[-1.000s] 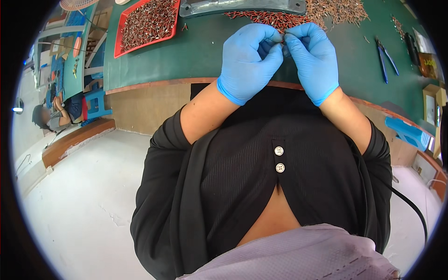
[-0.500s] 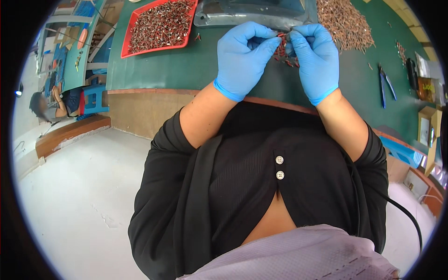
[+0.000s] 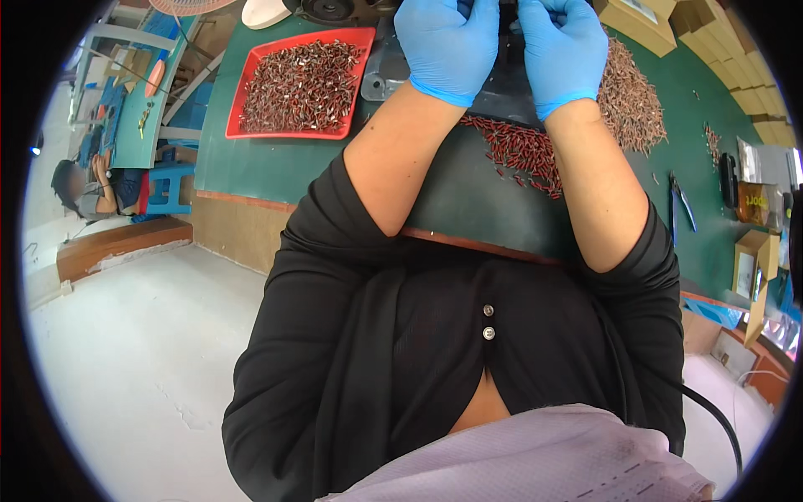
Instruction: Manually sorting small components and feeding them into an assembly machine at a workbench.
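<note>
**Working small parts at a green-topped bench**

Reaching to the far edge of the bench [image 3: 251,167], a person in thin, smooth blue gloves brings both hands together over a dark grey machine base [image 3: 502,79]. The left hand [image 3: 447,42] is curled, its fingers bent inward toward the right hand [image 3: 562,46], which is curled the same way; the two nearly touch at the top of the picture. Whether either pinches a part cannot be told, since the fingertips run out of view against the machine.

Just below the wrists, between the forearms, a loose heap of red cylindrical pieces [image 3: 519,151] lies on a dark mat [image 3: 468,201] that covers the near edge of the bench. A larger, brownish mound of similar small pieces [image 3: 631,100] spreads over the green surface toward the right edge, just beside the right forearm.

Toward the far left corner sits a shallow red rectangular plastic tray [image 3: 360,38], filled across its floor with dark, metallic-tipped pieces [image 3: 301,84]. Blue-handled pliers [image 3: 679,205] rest near the right edge, with cardboard boxes [image 3: 753,259] beyond them.

Black ribbed sleeves are pushed up to the elbows, and two pale round buttons [image 3: 488,321] close the top. Another person [image 3: 92,188] sits at a bench far to the left.
</note>
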